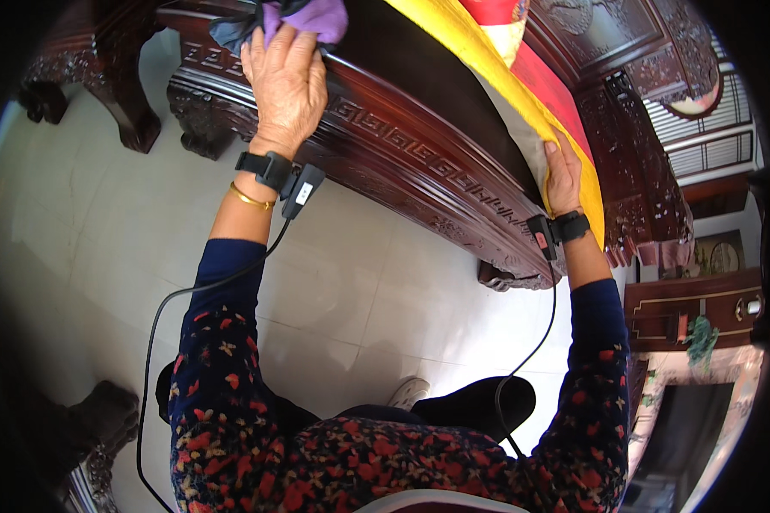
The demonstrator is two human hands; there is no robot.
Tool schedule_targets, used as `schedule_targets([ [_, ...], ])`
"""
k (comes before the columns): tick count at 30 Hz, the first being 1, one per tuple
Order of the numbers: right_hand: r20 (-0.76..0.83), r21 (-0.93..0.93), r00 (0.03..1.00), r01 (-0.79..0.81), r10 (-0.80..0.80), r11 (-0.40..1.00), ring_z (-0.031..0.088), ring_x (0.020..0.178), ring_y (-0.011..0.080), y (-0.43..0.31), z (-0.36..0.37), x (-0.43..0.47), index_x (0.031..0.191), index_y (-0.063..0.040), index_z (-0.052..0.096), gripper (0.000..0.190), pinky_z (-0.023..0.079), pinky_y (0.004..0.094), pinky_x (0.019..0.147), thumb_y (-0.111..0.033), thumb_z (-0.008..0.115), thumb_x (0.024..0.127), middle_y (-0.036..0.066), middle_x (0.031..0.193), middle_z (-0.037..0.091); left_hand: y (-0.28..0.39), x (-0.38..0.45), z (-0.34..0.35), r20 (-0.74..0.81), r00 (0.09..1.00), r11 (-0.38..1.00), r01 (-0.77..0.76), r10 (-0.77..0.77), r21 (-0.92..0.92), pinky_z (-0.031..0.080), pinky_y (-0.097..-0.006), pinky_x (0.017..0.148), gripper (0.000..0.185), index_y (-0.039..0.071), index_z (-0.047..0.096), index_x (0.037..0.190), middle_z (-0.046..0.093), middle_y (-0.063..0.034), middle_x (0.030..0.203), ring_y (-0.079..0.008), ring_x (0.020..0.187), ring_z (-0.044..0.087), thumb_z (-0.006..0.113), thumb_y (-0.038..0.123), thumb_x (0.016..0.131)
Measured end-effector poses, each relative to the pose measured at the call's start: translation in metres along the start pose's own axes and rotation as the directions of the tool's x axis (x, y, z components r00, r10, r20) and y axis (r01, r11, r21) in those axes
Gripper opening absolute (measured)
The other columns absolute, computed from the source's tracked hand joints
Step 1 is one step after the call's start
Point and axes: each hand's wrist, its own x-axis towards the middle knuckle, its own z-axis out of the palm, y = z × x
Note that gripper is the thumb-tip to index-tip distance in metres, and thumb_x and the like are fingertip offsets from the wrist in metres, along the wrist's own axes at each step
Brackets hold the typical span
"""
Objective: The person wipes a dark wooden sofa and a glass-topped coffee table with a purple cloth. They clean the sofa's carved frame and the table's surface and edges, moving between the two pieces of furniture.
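Observation:
My left hand (289,90) lies over a purple cloth (321,19) and a dark grey cloth (232,31), pressed on the front edge of a carved dark wooden bench (391,109). The fingertips are partly lost in the cloth. At the bench's right end, my right hand (563,173) holds the edge of a yellow seat cover (487,70). Its grey underside (510,115) shows along the near side, where the cover is drawn back from the dark seat surface (446,77). Red fabric (539,96) lies behind the yellow.
A carved backrest (597,38) rises behind the seat. Other dark furniture legs stand on the pale tiled floor at upper left (135,122) and lower left (102,410). Black cables (167,298) run from both wrist straps. A brown door (712,308) is at far right.

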Motion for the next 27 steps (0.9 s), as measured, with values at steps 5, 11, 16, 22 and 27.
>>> schedule_targets([
  [5,0.022,0.100,0.999,-0.034,0.032,0.994,0.052,0.106,0.0186,0.002,0.002,-0.003,0.120,0.004,0.054,0.038,0.036,0.0266,0.095,-0.023,0.049,0.094,0.013,0.110,0.060,0.093,-0.005,-0.009,0.395,0.838,0.923,-0.302,0.377,-0.240,0.025,-0.0560,0.103,0.033,0.010,0.060,0.106,0.059,-0.0101,0.110,-0.0345,0.113,0.050,0.059,0.013,0.073],
  [11,0.044,0.020,0.999,-0.016,0.016,1.000,0.052,0.109,0.0191,-0.002,0.003,-0.005,0.122,0.003,0.053,0.039,0.035,0.0273,0.097,-0.024,0.050,0.094,0.013,0.113,0.059,0.137,-0.009,-0.009,0.481,0.722,0.852,-0.303,0.498,-0.426,0.032,-0.0459,0.102,0.034,0.010,0.063,0.113,0.060,-0.0091,0.116,-0.0262,0.110,0.054,0.057,0.015,0.080],
  [16,0.072,-0.063,0.996,0.065,-0.060,0.996,0.055,0.107,0.0201,-0.006,0.004,-0.006,0.123,0.001,0.052,0.040,0.038,0.0284,0.095,-0.024,0.052,0.093,0.013,0.113,0.060,0.083,0.030,-0.005,0.565,0.750,0.919,-0.393,0.343,-0.036,0.042,-0.0412,0.079,0.013,0.013,0.065,0.082,0.064,-0.0023,0.077,-0.0202,0.076,0.063,0.053,0.019,0.080],
  [22,0.090,-0.018,0.991,0.105,-0.103,0.994,0.056,0.105,0.0213,-0.004,0.005,-0.006,0.122,0.000,0.053,0.037,0.040,0.0286,0.093,-0.022,0.054,0.092,0.014,0.111,0.061,-0.004,0.071,-0.025,0.477,0.878,0.917,-0.224,0.044,0.329,0.040,-0.0522,0.094,0.032,0.012,0.065,0.098,0.066,-0.0081,0.098,-0.0251,0.097,0.062,0.040,0.031,0.094],
  [27,0.062,-0.056,0.993,0.106,-0.102,0.993,0.057,0.105,0.0227,-0.001,0.005,-0.007,0.122,-0.001,0.053,0.037,0.041,0.0292,0.092,-0.022,0.054,0.092,0.015,0.112,0.062,0.022,0.058,-0.011,0.503,0.862,0.868,-0.298,0.064,0.398,0.043,-0.0526,0.083,0.027,0.010,0.067,0.086,0.066,-0.0087,0.086,-0.0276,0.084,0.063,0.046,0.028,0.088],
])
